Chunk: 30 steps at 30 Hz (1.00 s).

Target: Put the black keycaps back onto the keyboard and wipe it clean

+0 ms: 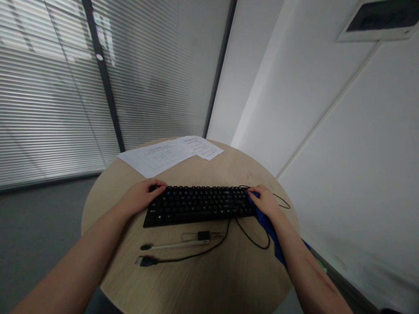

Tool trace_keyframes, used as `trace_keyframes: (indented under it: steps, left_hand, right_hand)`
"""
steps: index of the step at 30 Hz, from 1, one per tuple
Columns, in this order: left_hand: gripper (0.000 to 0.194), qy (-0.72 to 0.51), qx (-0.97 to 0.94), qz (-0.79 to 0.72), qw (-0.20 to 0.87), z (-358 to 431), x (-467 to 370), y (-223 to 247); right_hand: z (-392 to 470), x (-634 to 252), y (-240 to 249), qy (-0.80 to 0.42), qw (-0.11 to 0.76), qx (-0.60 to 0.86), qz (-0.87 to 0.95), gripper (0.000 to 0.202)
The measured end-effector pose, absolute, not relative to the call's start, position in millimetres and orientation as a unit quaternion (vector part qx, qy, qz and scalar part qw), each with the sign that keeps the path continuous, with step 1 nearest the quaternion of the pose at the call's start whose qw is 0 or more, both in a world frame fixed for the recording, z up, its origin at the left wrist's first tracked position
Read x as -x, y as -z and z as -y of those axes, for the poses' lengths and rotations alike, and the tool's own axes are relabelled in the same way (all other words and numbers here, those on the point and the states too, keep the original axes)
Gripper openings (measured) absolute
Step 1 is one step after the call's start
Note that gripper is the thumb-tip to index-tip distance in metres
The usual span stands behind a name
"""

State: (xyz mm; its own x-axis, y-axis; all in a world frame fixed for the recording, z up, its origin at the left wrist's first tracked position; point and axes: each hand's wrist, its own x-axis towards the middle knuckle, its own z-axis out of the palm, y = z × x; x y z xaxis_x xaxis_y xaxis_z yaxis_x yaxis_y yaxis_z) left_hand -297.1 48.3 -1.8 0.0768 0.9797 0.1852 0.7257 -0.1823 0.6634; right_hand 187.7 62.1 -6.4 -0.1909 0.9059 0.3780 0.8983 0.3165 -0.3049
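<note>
A black keyboard (199, 205) lies across the round wooden table. At its left end, my left hand (142, 196) grips the upper corner, thumb over the keys. My right hand (264, 200) is closed on a blue cloth (266, 224) at the keyboard's right end, over the number keys. The cloth hangs down beneath my right forearm. A black cable (193, 256) runs from under the keyboard to a USB plug (147, 261) nearer to me. Just above that cable lies a thin light-coloured brush (173, 245) with a dark tip, beside a small black piece (203, 236).
Printed papers (160, 156) lie at the far side of the round table (196, 288). Behind it stand a blind-covered glass wall (163, 78) and, to the right, a white wall (327, 131). A loop of cable (284, 200) sticks out past my right hand.
</note>
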Motion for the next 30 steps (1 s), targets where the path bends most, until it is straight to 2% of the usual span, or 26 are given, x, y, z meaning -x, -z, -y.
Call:
trace_keyframes:
  steps: [9,24,30]
  left_hand:
    - [0.050,-0.306,-0.700,-0.612,0.205,-46.6,295.8,0.7]
    - [0.051,-0.300,-0.699,-0.614,0.209,-46.2,293.8,-2.9]
    - [0.051,-0.305,-0.701,-0.608,0.217,-45.0,294.4,-0.6]
  right_hand:
    - [-64.0,-183.9,2.2,-0.018,0.210,0.601,0.771,0.024]
    - [-66.0,-183.0,2.5,-0.022,0.210,0.602,0.770,0.025]
    - [-62.8,-185.6,4.5,-0.015,0.238,0.596,0.766,0.022]
